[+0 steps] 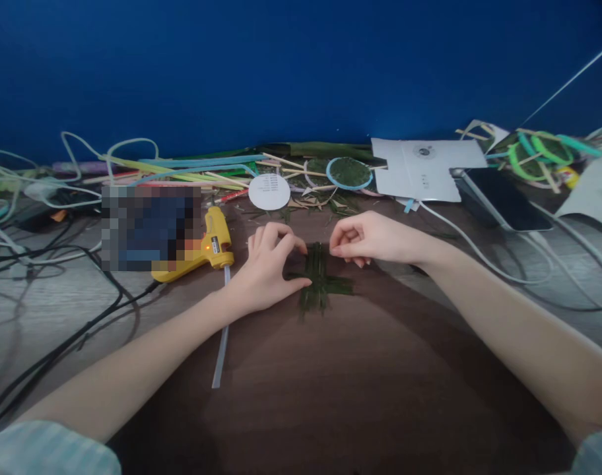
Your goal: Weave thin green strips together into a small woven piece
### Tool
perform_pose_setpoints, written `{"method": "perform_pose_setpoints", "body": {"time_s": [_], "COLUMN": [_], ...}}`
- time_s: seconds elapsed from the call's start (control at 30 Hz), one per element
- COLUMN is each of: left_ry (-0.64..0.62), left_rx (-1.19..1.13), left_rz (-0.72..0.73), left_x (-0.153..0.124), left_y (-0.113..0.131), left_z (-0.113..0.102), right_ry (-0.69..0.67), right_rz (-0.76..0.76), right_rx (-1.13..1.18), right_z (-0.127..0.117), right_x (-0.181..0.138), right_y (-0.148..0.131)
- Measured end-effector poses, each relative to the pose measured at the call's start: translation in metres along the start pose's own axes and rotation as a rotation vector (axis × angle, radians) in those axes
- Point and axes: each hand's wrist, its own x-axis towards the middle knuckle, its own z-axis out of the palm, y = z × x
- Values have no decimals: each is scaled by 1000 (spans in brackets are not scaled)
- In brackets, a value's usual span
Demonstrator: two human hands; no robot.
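A small cross of woven dark green leaf strips (321,280) lies on the brown table (331,382) in front of me. My left hand (268,270) rests at its left side, thumb and forefinger pinching the left ends of the strips. My right hand (367,239) hovers at the upper right of the weave, fingers curled, fingertips pinched on the top of a strip. A clear glue stick (222,336) lies on the table under my left wrist.
A yellow glue gun (204,254) lies left of my hands beside a blurred-out rectangle (150,227). Cables (43,264) spread over the left. At the back lie coloured strips (182,168), a white disc (269,192), a leaf-filled ring (349,173), white card (424,168), a phone (503,198).
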Motion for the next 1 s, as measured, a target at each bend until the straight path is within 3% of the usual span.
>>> {"method": "perform_pose_setpoints", "body": {"time_s": [0.3,0.53,1.0], "left_ry": [-3,-82,-127], "left_rx": [-30,-310,-326], "left_rz": [21,16,-17], "left_x": [0,0,0], "left_y": [1,-2,1], "left_z": [-1,2,1], "right_ry": [-28,-92,-125], "right_rz": [58,65,48], "right_rx": [-81,-104,-124], "right_z": [11,10,10], "right_x": [-2,-3,-4], "right_y": [-3,-5,-3]}}
